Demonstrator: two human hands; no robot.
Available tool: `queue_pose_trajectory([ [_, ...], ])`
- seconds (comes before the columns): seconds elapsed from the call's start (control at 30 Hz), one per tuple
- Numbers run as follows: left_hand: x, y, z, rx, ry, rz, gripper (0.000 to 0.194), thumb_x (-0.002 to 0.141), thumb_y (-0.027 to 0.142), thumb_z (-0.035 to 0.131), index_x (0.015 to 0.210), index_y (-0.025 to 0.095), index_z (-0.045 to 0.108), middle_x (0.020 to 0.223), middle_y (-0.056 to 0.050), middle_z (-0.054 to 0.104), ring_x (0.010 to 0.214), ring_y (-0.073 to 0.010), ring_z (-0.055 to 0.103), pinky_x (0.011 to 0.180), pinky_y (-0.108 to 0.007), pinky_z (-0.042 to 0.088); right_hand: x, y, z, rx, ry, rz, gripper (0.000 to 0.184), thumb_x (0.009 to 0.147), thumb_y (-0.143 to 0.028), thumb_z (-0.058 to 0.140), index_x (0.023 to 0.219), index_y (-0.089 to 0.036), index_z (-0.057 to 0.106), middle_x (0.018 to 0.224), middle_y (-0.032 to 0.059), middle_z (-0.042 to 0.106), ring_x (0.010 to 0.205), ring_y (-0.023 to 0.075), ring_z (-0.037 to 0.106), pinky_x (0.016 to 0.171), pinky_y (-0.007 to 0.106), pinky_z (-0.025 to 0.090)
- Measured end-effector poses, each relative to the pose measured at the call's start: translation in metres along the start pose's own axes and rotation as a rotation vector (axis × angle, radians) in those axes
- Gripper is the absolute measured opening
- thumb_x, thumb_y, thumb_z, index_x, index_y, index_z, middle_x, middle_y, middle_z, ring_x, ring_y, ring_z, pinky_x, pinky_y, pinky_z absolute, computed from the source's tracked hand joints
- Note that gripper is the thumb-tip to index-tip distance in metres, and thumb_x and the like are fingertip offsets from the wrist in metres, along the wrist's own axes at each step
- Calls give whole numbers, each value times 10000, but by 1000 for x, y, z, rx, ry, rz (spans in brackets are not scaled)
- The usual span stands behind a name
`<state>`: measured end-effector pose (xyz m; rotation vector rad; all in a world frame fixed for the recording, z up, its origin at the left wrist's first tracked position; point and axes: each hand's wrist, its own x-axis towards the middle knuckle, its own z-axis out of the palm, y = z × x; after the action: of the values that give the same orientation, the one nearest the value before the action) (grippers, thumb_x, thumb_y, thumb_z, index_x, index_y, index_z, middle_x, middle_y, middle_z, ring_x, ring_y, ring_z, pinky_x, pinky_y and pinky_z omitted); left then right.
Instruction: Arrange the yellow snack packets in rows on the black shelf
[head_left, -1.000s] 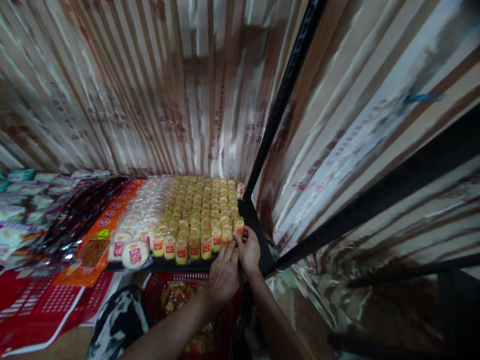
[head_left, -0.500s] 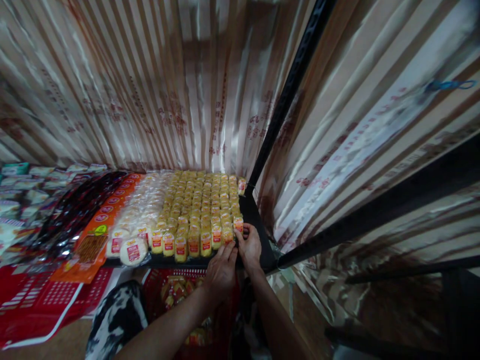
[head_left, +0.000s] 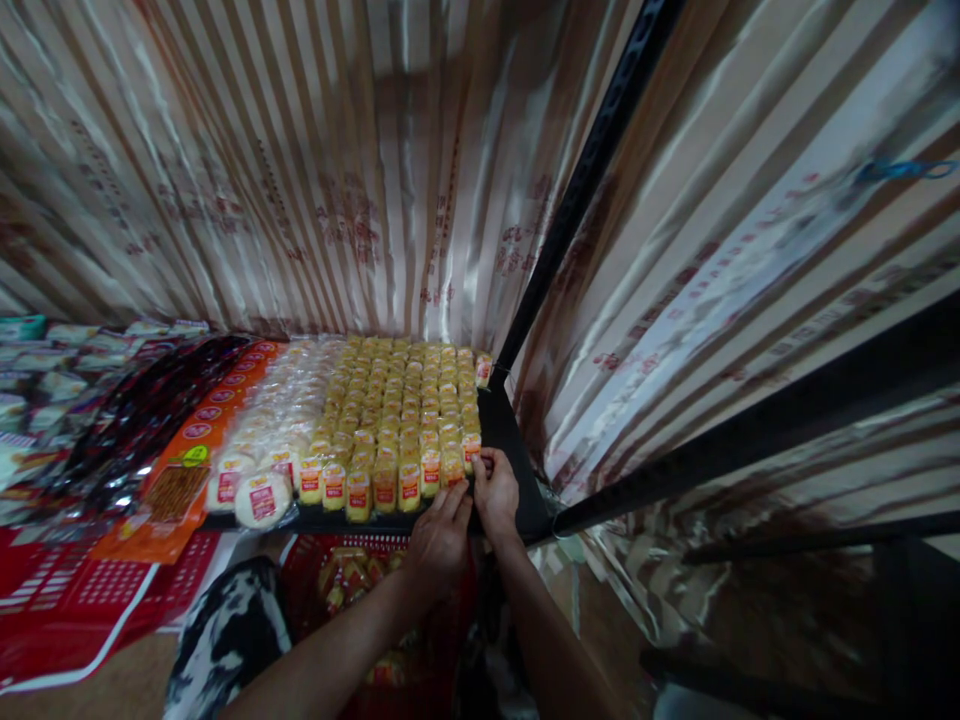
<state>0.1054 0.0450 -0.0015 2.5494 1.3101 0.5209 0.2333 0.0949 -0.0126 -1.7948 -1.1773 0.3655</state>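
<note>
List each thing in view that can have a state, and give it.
Yellow packets, wrapped, in rows
White packets, wrapped, labels showing in front
Orange bag, overhanging the black shelf
Middle red basket, holding packages
Left hand, fingers extended, at the yellow packets
Right hand, fingers bent, at the rightmost front packet

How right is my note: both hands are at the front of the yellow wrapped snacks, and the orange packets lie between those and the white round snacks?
Not quite: in the head view, the orange packets lie between the white round snacks and the dark packets. The left hand and right hand are indeed at the front of the yellow wrapped snacks.
</note>
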Motion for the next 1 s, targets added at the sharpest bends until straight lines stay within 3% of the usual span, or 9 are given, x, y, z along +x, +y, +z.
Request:
queue_pose_trajectory([
  [0.27,1,2,-6,-24,-62,3,414,862,112,352,1225,89,551,1381,-139,473,1273,-257,436,1054,-387,392,0,3,2,108,11,91,277,765,-442,494,876,-191,528,841,82,625,738,204,609,686,328,502],
  [0.43,0,1,-7,-20,-76,11,411,856,103,362,1224,87,546,1383,-137,471,1284,-253,423,1060,-379,386,0,4,3,-47,49,-22,253,789,-435,456,813,-199,546,817,74,589,779,219,561,735,352,473],
  [0.57,-4,1,-7,-31,-46,14,385,849,101,364,1173,102,571,1372,-133,478,1268,-250,435,1035,-387,411,-2,3,2,-50,34,-15,298,805,-454,437,851,-184,552,839,84,596,801,221,565,768,359,460],
  [0.83,-36,-6,-20,-110,1,158,285,850,121,416,1074,118,592,1310,-131,505,1179,-226,475,996,-363,438,-6,1,0,-35,54,-10,439,787,-516,452,949,-129,582,907,127,613,828,223,564,763,358,454],
  [1.0,-67,-16,-18,-167,-92,98,280,836,102,433,1049,153,609,1222,-84,578,1115,-197,518,967,-345,456,-27,-8,-8,58,133,34,463,814,-510,422,1027,-119,550,991,147,601,880,219,565,743,327,450],
])
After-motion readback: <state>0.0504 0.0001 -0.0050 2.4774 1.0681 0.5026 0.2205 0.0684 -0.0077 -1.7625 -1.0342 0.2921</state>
